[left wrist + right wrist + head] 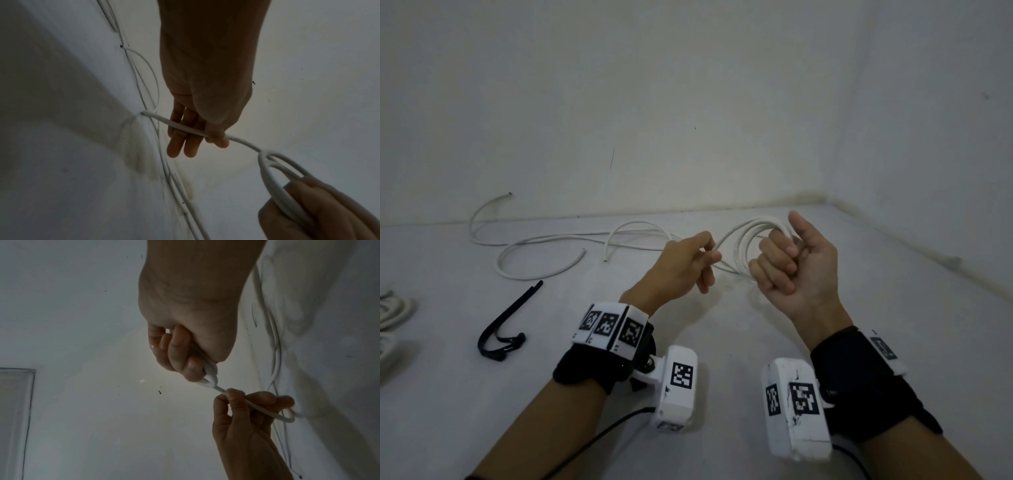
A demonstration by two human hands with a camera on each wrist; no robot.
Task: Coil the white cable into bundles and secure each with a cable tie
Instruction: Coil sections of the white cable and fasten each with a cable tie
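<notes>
So the right hand (796, 265) is gripping a small coil (751, 241) of the white cable (571, 240), with its fingers (774, 260) curled round the stacked loops and the thumb sticking up behind them. The left hand (685, 265) is sitting just beside it, pinching the single strand that's running out of the coil between thumb and forefinger, while its other fingers are hanging loosely curled under the strand. Both hands are hovering above the table (722, 342), not resting on it.

Rest of the cable is lying loose on the table behind the left hand, snaking off to the left in a few wide bends. One cut end is curling up near the back edge where the table is meeting the wall (688, 102), and two more ends are lying further forward. Can't tell how many separate pieces that actually is.

A black cable tie (508, 320) is lying bent on the table off to the left, well apart from both hands. A bundle of white coils (393, 315) is poking in at the far left edge of the head view, cropped.

Room-wise: the wall is closing things off at the back and another one is running along the right side, fairly near the right hand. Bare table is showing in front of and between the wrists.
</notes>
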